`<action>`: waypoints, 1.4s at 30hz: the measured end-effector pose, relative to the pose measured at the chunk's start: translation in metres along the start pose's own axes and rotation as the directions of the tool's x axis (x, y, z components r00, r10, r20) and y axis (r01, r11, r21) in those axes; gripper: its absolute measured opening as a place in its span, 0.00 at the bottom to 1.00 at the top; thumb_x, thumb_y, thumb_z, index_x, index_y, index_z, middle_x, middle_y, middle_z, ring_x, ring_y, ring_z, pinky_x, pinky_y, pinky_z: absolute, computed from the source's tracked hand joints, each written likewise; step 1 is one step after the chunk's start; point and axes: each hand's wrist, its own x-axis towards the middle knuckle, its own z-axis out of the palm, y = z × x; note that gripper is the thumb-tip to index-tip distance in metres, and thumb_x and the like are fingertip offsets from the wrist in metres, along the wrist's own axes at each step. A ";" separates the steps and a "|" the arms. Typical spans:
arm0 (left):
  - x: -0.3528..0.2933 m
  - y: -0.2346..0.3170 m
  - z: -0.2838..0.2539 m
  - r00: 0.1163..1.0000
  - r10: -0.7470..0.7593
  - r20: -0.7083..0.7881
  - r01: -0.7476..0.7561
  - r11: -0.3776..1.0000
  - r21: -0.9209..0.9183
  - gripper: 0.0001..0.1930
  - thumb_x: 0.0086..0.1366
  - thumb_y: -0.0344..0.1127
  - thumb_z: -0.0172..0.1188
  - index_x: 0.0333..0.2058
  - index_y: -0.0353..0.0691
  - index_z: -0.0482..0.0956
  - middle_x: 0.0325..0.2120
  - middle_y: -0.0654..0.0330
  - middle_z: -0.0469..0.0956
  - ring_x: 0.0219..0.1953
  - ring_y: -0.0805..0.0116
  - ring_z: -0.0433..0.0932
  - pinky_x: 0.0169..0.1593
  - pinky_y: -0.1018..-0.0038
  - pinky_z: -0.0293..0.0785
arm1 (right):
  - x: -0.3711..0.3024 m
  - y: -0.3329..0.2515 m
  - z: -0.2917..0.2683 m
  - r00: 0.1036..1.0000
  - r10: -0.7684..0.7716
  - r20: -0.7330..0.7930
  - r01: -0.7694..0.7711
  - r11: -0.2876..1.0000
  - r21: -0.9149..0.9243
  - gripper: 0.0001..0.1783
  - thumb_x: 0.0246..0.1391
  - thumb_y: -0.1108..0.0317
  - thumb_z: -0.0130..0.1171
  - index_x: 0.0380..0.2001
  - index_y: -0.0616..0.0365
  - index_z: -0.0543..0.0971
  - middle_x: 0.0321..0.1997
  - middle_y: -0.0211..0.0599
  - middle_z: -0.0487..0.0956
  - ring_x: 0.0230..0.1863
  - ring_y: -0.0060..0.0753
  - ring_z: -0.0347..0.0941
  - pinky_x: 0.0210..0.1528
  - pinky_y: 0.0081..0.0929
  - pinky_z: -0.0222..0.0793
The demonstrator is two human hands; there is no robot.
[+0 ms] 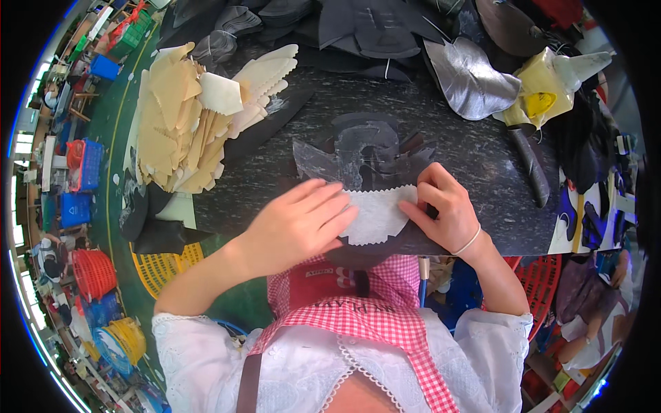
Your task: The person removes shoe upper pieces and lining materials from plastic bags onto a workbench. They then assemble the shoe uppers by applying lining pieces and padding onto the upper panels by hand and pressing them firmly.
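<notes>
A white zigzag-edged lining piece [376, 215] lies over a black shoe-part-like piece [363, 256] at the table's near edge. My left hand [292, 221] rests on its left side, fingers stretched and slightly apart. At its right edge my right hand [446, 208] pinches it, the thumb on top and the other fingers curled. Just beyond both hands sits a stack of dark, flared cut pieces [365, 148] with whitish smears. What lies under my left palm is hidden.
Beige zigzag-edged pieces [175, 120] are piled at the left. At the right are a silver curved sheet [471, 79], a yellowish squeeze bottle [547, 86] with a pale nozzle and a dark handle [529, 165]. Black pieces [368, 27] heap along the far side.
</notes>
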 end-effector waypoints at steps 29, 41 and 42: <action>-0.022 -0.007 0.018 0.951 0.265 0.156 -0.290 0.943 0.162 0.23 0.46 0.39 0.65 0.43 0.42 0.77 0.40 0.58 0.76 0.40 0.60 0.76 0.46 0.65 0.75 | 0.056 0.084 -0.071 0.852 0.218 -0.476 -0.113 0.964 0.240 0.09 0.57 0.69 0.57 0.38 0.62 0.80 0.38 0.27 0.78 0.34 0.20 0.71 0.36 0.17 0.65; -0.009 -0.080 -0.018 0.528 -0.849 -0.005 -0.007 0.002 -1.000 0.16 0.66 0.36 0.57 0.49 0.36 0.74 0.45 0.60 0.78 0.47 0.72 0.75 0.50 0.72 0.71 | 0.001 0.015 -0.093 0.622 0.548 -0.558 0.053 0.682 0.729 0.16 0.62 0.63 0.52 0.47 0.64 0.74 0.40 0.30 0.77 0.38 0.20 0.73 0.43 0.18 0.68; -0.009 -0.081 -0.020 0.526 -0.851 -0.014 -0.007 0.012 -1.000 0.16 0.66 0.36 0.57 0.49 0.36 0.74 0.45 0.60 0.78 0.47 0.72 0.75 0.50 0.72 0.71 | -0.007 0.015 -0.090 0.687 0.540 -0.486 -0.012 0.676 0.737 0.15 0.61 0.65 0.53 0.47 0.64 0.74 0.39 0.30 0.77 0.38 0.20 0.74 0.43 0.17 0.68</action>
